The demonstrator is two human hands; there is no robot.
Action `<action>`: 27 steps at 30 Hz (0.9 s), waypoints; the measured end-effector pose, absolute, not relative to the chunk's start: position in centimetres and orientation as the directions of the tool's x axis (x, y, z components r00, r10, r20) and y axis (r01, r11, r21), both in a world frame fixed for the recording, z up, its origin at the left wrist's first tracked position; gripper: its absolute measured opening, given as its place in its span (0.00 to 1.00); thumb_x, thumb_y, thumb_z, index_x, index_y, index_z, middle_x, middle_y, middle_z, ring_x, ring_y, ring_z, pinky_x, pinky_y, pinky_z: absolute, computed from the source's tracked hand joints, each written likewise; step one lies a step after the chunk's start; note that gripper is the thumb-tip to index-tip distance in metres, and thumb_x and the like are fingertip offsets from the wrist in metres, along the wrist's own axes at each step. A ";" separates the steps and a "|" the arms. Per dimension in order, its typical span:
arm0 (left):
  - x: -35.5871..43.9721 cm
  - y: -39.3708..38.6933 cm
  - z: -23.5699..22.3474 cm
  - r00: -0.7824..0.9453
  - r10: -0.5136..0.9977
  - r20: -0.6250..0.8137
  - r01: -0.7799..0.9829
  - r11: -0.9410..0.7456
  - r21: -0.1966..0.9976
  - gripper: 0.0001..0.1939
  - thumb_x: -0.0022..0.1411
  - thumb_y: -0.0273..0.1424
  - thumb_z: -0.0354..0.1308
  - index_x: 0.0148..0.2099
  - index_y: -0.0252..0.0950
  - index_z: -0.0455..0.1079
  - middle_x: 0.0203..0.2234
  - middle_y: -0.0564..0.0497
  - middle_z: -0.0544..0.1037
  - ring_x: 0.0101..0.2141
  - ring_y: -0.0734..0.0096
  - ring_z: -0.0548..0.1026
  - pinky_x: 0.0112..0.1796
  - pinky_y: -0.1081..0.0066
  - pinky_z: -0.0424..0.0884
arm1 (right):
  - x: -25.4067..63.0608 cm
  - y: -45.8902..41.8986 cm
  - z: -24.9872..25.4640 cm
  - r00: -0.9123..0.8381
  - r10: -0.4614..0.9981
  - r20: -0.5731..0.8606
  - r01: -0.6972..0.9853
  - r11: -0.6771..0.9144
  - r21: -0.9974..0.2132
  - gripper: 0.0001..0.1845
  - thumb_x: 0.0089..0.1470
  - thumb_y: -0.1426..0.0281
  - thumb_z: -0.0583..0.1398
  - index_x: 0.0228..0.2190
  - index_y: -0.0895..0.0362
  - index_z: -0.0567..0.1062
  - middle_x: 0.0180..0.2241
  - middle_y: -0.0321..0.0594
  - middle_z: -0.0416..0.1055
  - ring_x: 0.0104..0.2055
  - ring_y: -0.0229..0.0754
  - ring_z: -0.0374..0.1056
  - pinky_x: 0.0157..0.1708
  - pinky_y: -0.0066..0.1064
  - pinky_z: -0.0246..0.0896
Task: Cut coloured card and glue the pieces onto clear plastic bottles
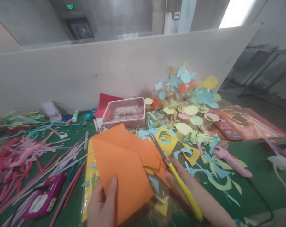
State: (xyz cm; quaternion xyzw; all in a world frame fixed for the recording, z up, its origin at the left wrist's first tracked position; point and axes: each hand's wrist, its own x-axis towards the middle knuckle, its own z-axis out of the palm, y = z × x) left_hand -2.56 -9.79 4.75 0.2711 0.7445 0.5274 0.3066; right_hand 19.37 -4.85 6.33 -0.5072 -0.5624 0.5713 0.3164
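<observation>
Left hand [102,201] pinching orange sheet [125,176] by left edge; right hand [184,175] gripping scissors [175,173]; paper scraps [154,183] crowd right edge.

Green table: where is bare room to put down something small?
Bare green table shows right of the pink corded tool, below the flat reddish package. Crowded: fuzzy stems at left, paper scraps beside the orange paper.

The paper [124,173] is plain orange; the scissors [174,172] have yellow handles and silvery blades. The table [253,153] is deep green, the tray [133,122] pale pink, one sheet [103,106] crimson. Scraps [170,147] show yellow, light blue and pale green. The strips [24,156] seem pink, red and lilac, though blur softens them.
</observation>
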 end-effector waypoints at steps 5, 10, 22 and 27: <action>-1.7 -8.9 4.9 -0.665 0.726 -0.175 0.018 0.250 0.968 0.30 0.53 0.52 0.61 0.53 0.40 0.70 0.50 0.46 0.77 0.51 0.53 0.74 0.49 0.62 0.72 | 19.9 -3.5 2.5 -0.026 0.983 -0.179 0.382 -0.156 -0.911 0.22 0.53 0.59 0.62 0.46 0.55 0.65 0.51 0.51 0.70 0.52 0.53 0.69 0.49 0.41 0.65; -0.1 -8.2 4.3 -0.603 0.765 -0.226 -0.079 0.225 0.971 0.33 0.52 0.50 0.64 0.57 0.41 0.68 0.51 0.45 0.76 0.51 0.56 0.74 0.51 0.63 0.72 | 20.2 -2.0 -0.4 -0.008 0.992 0.127 0.822 0.079 -0.563 0.15 0.56 0.67 0.59 0.44 0.60 0.71 0.44 0.58 0.72 0.51 0.62 0.66 0.50 0.52 0.60; 2.4 -7.0 3.5 -0.327 0.881 -0.342 -0.179 0.297 0.938 0.31 0.49 0.48 0.68 0.52 0.39 0.70 0.50 0.45 0.78 0.53 0.55 0.74 0.50 0.64 0.73 | 18.6 0.0 4.9 -0.337 0.887 -0.315 -0.078 -0.359 -0.930 0.28 0.58 0.45 0.53 0.34 0.56 0.78 0.34 0.40 0.77 0.40 0.46 0.73 0.40 0.32 0.66; 2.5 -7.1 3.3 -0.324 0.882 -0.342 -0.128 0.318 0.940 0.29 0.51 0.48 0.66 0.50 0.37 0.71 0.47 0.43 0.79 0.48 0.55 0.77 0.46 0.63 0.75 | 18.8 -0.1 3.8 -0.439 0.841 -0.315 -0.109 -0.398 -0.911 0.21 0.55 0.50 0.61 0.31 0.56 0.74 0.28 0.33 0.70 0.29 0.35 0.66 0.29 0.25 0.57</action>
